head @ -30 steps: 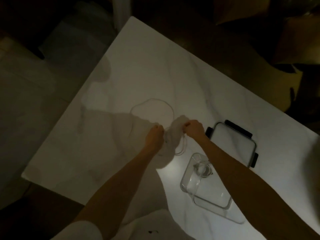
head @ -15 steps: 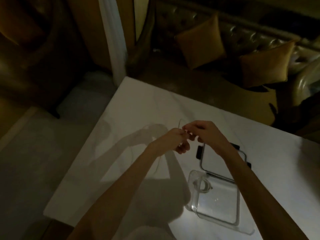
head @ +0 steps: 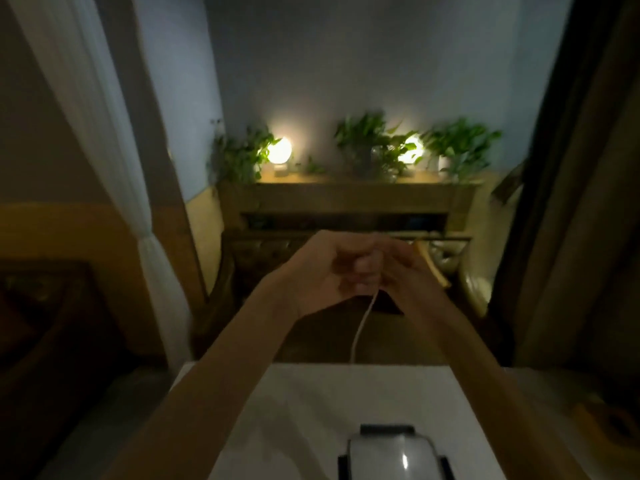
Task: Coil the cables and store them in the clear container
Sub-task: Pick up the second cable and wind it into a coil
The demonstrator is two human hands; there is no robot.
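Note:
Both hands are raised together well above the white marble table [head: 304,403]. My left hand [head: 325,268] and my right hand [head: 401,268] meet with fingers curled, and both hold a thin white cable [head: 362,323]. One strand of the cable hangs down from between them toward the table. The container's lid [head: 391,455], clear with dark clips, lies at the bottom edge of the view. The clear container itself is out of frame.
A white curtain [head: 114,174] hangs at the left and a dark curtain [head: 568,202] at the right. Beyond the table stand a sofa and a wooden shelf [head: 346,192] with plants and two lit lamps.
The camera has tilted up from the table to the room. Both hands lifted the cable off the table and rose together; the container dropped out of view.

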